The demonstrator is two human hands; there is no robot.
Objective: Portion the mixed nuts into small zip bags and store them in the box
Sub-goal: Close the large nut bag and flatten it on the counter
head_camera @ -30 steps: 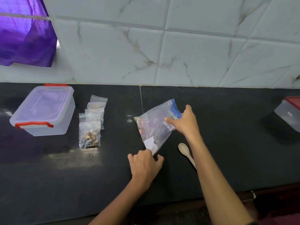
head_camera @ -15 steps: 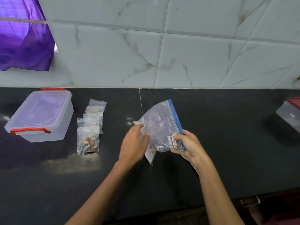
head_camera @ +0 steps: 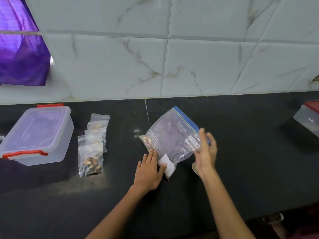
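A pale grey marble-veined tiled wall point(head_camera: 189, 54) fills the upper half of the frame above a long black stone counter point(head_camera: 241, 161) that spans the lower half. At the upper left hangs a shiny purple cloth point(head_camera: 20, 56). On the counter at centre left sits a translucent rectangular plastic box with red clip handles point(head_camera: 37, 135), its lid closed. A second translucent plastic container with a red lid point(head_camera: 309, 119) is cut off by the right edge.

In the centre lies a large clear zip bag with a blue seal strip point(head_camera: 170, 137), nearly empty, a few nuts visible in its left corner. The person's left hand point(head_camera: 149, 170) lies flat with straight fingers pressing the bag's lower edge, the thumb on a white patch there. The right hand point(head_camera: 206, 150) stands edge-on at the bag's right corner, fingers straight and touching the plastic beside its label.

Between box and large bag, a row of small clear zip bags filled with mixed nuts point(head_camera: 92, 145) lies overlapping on the counter, just beside the box. A pale spoon point(head_camera: 195, 168) peeks out from under the right wrist.
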